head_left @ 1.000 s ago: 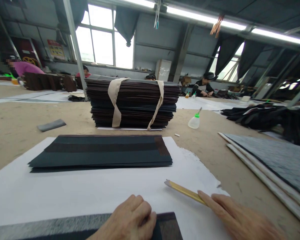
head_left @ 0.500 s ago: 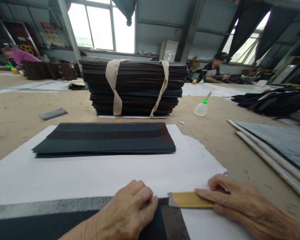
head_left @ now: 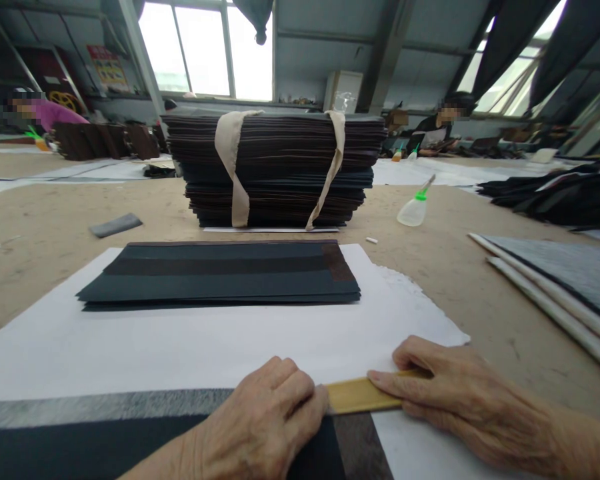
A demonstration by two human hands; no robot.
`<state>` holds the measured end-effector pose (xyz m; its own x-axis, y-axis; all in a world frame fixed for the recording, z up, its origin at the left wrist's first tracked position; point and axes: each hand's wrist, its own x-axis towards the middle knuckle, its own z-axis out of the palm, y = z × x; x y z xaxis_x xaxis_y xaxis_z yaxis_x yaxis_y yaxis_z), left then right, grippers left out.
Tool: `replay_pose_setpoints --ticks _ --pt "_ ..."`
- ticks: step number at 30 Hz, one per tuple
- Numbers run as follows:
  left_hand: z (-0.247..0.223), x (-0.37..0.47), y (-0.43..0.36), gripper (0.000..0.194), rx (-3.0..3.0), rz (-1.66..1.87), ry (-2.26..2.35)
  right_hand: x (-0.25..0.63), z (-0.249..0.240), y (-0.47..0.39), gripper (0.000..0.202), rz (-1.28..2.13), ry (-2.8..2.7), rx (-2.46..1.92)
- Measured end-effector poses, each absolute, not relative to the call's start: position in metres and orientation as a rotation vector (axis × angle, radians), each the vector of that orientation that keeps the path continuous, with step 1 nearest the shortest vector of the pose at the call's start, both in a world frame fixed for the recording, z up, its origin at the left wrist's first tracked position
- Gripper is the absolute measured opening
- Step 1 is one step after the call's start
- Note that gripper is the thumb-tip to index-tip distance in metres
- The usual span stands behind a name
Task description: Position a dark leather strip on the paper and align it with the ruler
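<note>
My left hand [head_left: 267, 417] lies curled, knuckles up, pressing on a dark sheet [head_left: 70, 443] at the near edge of the table. My right hand [head_left: 453, 397] holds a flat yellow wooden stick [head_left: 357, 395], laid flat across the sheet's right end with its tip against my left hand. Both rest on a large white paper [head_left: 195, 347]. Farther back on that paper lies a small flat pile of dark sheets [head_left: 220, 277]. Behind it stands a tall bundle of dark sheets [head_left: 275, 167] tied with two beige straps.
A glue bottle with a green cap [head_left: 414, 208] lies right of the bundle. Grey boards [head_left: 560, 287] are stacked at the right, with black material [head_left: 555, 197] behind. A small grey piece [head_left: 115, 225] lies at the left. Other people sit at distant tables.
My right hand brought the yellow stick down from the white paper onto the dark sheet's right end and slid it left until it met my left hand. The view shifted slightly downward.
</note>
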<state>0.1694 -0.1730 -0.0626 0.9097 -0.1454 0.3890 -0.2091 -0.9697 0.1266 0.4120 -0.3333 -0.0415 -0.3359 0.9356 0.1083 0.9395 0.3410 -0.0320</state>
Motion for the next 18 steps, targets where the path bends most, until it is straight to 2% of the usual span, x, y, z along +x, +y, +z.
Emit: replay_pose_setpoints --ticks 8,12,18 --pt "-0.060 0.142 -0.153 0.033 2.820 0.502 -0.255 0.412 -0.042 -0.330 0.031 -0.107 -2.492 -1.679" --pt "-0.061 0.127 -0.140 0.039 2.773 0.564 -0.228 0.414 -0.043 -0.326 0.032 -0.116 -2.523 -1.627" --pt "-0.060 0.130 -0.142 0.037 2.797 0.591 -0.238 0.411 -0.044 -0.318 0.034 -0.073 -2.541 -1.596"
